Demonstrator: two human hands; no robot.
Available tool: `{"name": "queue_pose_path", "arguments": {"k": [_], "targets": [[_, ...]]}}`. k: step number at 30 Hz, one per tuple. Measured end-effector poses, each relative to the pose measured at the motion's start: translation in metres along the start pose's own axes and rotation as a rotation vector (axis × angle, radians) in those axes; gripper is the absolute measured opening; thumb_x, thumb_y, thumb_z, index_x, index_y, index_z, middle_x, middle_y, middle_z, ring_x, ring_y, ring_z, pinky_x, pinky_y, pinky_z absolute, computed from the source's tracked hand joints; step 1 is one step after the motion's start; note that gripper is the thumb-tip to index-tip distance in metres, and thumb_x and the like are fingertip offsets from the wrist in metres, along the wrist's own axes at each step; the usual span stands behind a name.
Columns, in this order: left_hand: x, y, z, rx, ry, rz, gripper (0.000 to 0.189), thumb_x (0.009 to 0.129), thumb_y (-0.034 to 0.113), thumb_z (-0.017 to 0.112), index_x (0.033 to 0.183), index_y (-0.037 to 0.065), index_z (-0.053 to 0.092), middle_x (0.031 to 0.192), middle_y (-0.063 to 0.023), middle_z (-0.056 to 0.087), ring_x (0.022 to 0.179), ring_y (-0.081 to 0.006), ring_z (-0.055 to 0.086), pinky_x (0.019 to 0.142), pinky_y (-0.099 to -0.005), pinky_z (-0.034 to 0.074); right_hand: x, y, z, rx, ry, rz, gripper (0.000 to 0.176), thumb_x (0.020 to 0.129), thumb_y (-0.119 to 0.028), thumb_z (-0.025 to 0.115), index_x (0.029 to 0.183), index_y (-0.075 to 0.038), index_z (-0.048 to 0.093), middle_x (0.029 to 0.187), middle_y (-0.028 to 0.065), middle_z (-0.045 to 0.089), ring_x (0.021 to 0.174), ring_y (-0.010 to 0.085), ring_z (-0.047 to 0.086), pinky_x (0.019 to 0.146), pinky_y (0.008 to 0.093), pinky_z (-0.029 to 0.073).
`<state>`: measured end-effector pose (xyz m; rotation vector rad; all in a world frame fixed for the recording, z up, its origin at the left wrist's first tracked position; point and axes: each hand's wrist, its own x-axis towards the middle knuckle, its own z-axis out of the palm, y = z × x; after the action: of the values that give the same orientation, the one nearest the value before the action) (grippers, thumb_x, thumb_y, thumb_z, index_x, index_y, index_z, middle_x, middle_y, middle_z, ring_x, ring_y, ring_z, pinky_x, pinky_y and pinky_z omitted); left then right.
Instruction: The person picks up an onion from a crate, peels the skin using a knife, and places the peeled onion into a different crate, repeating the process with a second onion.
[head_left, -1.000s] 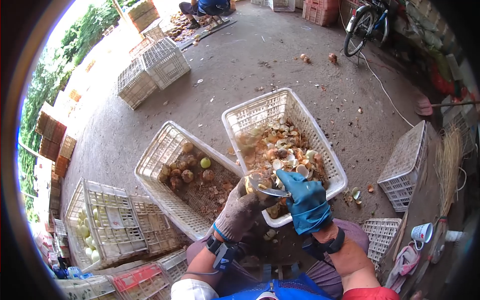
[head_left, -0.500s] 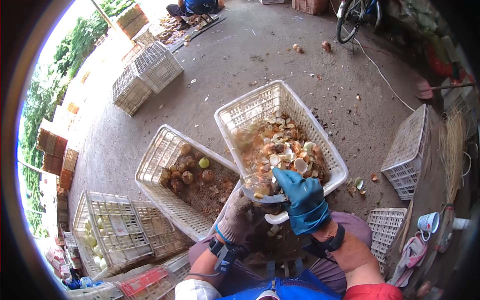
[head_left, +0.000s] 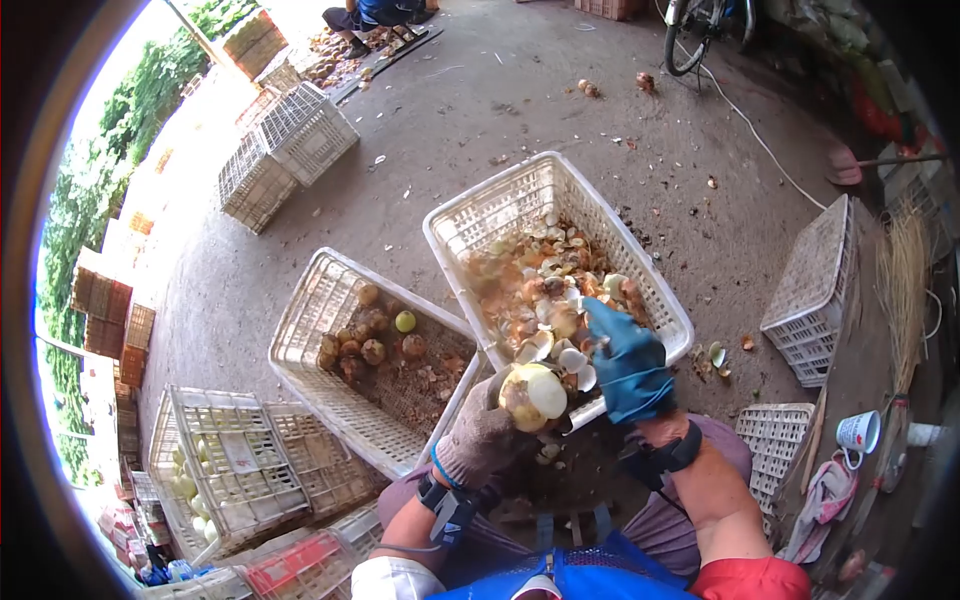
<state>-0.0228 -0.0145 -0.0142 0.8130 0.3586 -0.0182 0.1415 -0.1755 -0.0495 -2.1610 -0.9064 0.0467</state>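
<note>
In my left hand (head_left: 478,432), in a grey knit glove, is a large onion (head_left: 521,398), partly peeled, with a pale cut face to the right. My right hand (head_left: 630,365), in a blue rubber glove, is closed a little to the right, over the near side of a white crate (head_left: 672,322). A knife showed in that hand a moment ago; its blade is now hidden or blurred. Onion skins and pale cut pieces (head_left: 570,268) lie heaped in this crate. To its left, a second white crate (head_left: 300,300) holds several brown onions (head_left: 373,351) and one greenish onion (head_left: 405,321).
Slatted crates (head_left: 235,455) stand at lower left, one with pale peeled onions (head_left: 187,484). More crates (head_left: 290,140) are farther off. On the right are an upturned crate (head_left: 808,300), a straw broom (head_left: 903,300) and a mug (head_left: 857,432). Another person (head_left: 380,12) sits at the back.
The knife blade lay across the onion before; my right hand has since moved right and slightly down, away from it. The onion's pale cut face now shows in my left hand.
</note>
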Motion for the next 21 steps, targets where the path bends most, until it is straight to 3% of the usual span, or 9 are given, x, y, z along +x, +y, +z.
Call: {"name": "queue_pose_path", "arguments": {"k": [1,4,5,8,9,12,13,17,21], "targets": [[0.001,0.001,-0.003,0.03,0.008,0.033,0.073,0.087,0.034,0.085,0.141,0.001,0.049,0.128,-0.0153,0.067,0.115,-0.031,0.071,0.093,-0.0437,0.064,0.005,0.005,0.006,0.12,0.079,-0.001,0.043,0.09,-0.008,0.069,0.132,-0.003,0.066,0.106,0.0184,0.074,0.085,0.0339,0.073,0.077,0.0428,0.058],[0.006,0.007,-0.003,-0.231,-0.08,0.113,0.072,0.085,0.03,0.086,0.14,0.002,0.05,0.128,-0.0141,0.066,0.115,-0.0292,0.071,0.094,-0.0437,0.064,-0.006,0.001,0.004,0.296,-0.279,0.369,0.03,0.095,-0.011,0.068,0.123,-0.002,0.071,0.108,0.0197,0.075,0.087,0.0324,0.075,0.079,0.0386,0.059],[0.006,0.011,-0.008,-0.232,-0.011,0.087,0.067,0.084,0.019,0.086,0.139,0.002,0.051,0.129,-0.0125,0.065,0.114,-0.0266,0.07,0.094,-0.0442,0.063,-0.006,-0.009,-0.001,0.45,-0.313,0.382,0.024,0.097,-0.01,0.066,0.118,-0.002,0.073,0.103,0.0204,0.076,0.087,0.0303,0.076,0.079,0.0363,0.058],[0.009,0.016,-0.027,0.146,0.272,0.118,0.063,0.084,0.009,0.084,0.138,0.003,0.052,0.131,-0.0122,0.063,0.113,-0.0236,0.068,0.094,-0.0441,0.063,-0.008,-0.021,-0.004,0.416,-0.354,0.248,0.028,0.102,-0.004,0.058,0.126,0.0,0.07,0.098,0.0093,0.076,0.081,0.0123,0.072,0.072,0.0293,0.057],[0.012,0.009,-0.045,0.317,0.26,0.225,0.063,0.083,0.005,0.083,0.138,0.002,0.053,0.13,-0.0118,0.065,0.115,-0.0194,0.066,0.097,-0.0399,0.06,-0.01,-0.021,-0.003,0.358,-0.347,0.188,0.028,0.102,-0.003,0.058,0.127,0.001,0.07,0.103,0.0113,0.077,0.083,0.0137,0.073,0.073,0.03,0.058],[0.008,0.022,-0.037,0.695,0.393,0.29,0.065,0.083,0.011,0.086,0.138,0.001,0.053,0.125,-0.011,0.067,0.114,-0.0153,0.065,0.099,-0.0342,0.056,-0.014,-0.025,0.001,0.315,-0.354,0.049,0.028,0.101,-0.003,0.059,0.127,0.001,0.069,0.108,0.014,0.077,0.085,0.0156,0.075,0.075,0.0308,0.059],[0.009,0.019,-0.036,0.799,0.477,0.319,0.07,0.08,0.017,0.09,0.138,0.001,0.054,0.124,-0.0109,0.068,0.114,-0.0144,0.064,0.101,-0.032,0.053,-0.013,-0.033,-0.001,0.301,-0.349,0.052,0.029,0.092,-0.005,0.064,0.12,-0.006,0.071,0.109,0.0224,0.073,0.101,0.0422,0.071,0.085,0.0442,0.058],[-0.001,0.037,-0.025,0.917,0.412,0.249,0.074,0.074,0.023,0.094,0.135,0.002,0.058,0.12,-0.0128,0.071,0.111,-0.0157,0.067,0.099,-0.0331,0.055,-0.014,-0.038,0.0,0.186,-0.35,-0.031,0.033,0.09,-0.004,0.064,0.122,-0.008,0.07,0.106,0.0224,0.073,0.098,0.0426,0.071,0.083,0.0465,0.058],[-0.002,0.034,-0.029,0.993,0.392,0.31,0.069,0.075,0.022,0.093,0.132,0.001,0.062,0.116,-0.0134,0.072,0.108,-0.0163,0.069,0.097,-0.033,0.056,-0.012,-0.042,0.001,0.14,-0.388,-0.016,0.033,0.089,-0.003,0.065,0.122,-0.008,0.07,0.107,0.0221,0.073,0.098,0.0427,0.071,0.082,0.0464,0.057]]}}
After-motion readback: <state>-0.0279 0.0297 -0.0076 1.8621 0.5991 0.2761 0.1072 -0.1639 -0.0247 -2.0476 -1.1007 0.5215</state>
